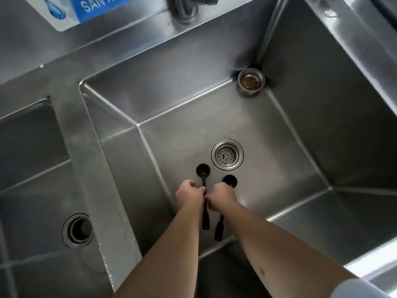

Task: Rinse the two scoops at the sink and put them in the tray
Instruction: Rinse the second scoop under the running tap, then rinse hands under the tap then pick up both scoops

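Steel sink (pixel 300 108), deep basin, second basin (pixel 32 168) at left. Drain (pixel 227 155) in floor centre, small cup (pixel 251 81) in far corner. Both arms reach down in. Left hand (pixel 189 195) closed on left scoop (pixel 203 186), bowl by drain. Right hand (pixel 222 195) closed on right scoop (pixel 229 181), handle poking out below wrist. Hands touching.

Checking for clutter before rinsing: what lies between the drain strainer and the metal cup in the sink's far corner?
Nothing. In the head view, the sink floor between the drain strainer and the metal cup is bare steel.
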{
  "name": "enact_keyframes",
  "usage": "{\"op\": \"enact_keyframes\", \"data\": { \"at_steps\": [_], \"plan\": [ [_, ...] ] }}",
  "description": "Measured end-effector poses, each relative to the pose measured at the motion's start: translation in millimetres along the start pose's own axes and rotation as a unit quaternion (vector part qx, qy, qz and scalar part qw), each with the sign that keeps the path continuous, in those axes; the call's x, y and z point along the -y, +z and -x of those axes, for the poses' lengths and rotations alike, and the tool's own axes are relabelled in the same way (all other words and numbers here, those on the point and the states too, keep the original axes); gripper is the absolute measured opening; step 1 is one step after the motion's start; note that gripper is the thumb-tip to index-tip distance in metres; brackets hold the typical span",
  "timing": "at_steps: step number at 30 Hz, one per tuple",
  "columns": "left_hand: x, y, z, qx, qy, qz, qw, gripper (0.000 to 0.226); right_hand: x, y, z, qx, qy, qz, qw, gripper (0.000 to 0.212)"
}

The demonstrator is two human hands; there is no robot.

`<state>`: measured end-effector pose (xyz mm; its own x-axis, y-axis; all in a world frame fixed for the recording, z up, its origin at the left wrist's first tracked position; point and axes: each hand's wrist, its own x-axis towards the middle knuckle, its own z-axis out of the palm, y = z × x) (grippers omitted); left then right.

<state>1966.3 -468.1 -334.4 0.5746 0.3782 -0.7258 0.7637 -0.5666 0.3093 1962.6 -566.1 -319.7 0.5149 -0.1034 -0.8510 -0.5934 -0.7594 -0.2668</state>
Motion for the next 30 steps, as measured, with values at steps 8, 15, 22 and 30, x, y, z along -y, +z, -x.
{"op": "enact_keyframes", "data": {
  "at_steps": [8, 15, 22, 30],
  "plan": [
    [-43, -84, 66, -0.013, 0.230, -0.170, 0.958, 0.045, 40, -46, 81, -0.091, -0.109, 0.018, 0.990, 0.033],
    [-17, -216, 128, -0.134, 0.378, -0.134, 0.906, 0.057, 111, -62, 178, -0.160, -0.273, 0.140, 0.938, 0.084],
    [96, -326, 135, -0.192, 0.255, -0.146, 0.936, 0.055, 205, 10, 233, -0.149, -0.380, 0.218, 0.886, 0.080],
    [198, -400, 119, -0.217, 0.168, -0.130, 0.953, 0.058, 288, 121, 264, -0.100, -0.436, 0.257, 0.856, 0.068]
  ]
}}
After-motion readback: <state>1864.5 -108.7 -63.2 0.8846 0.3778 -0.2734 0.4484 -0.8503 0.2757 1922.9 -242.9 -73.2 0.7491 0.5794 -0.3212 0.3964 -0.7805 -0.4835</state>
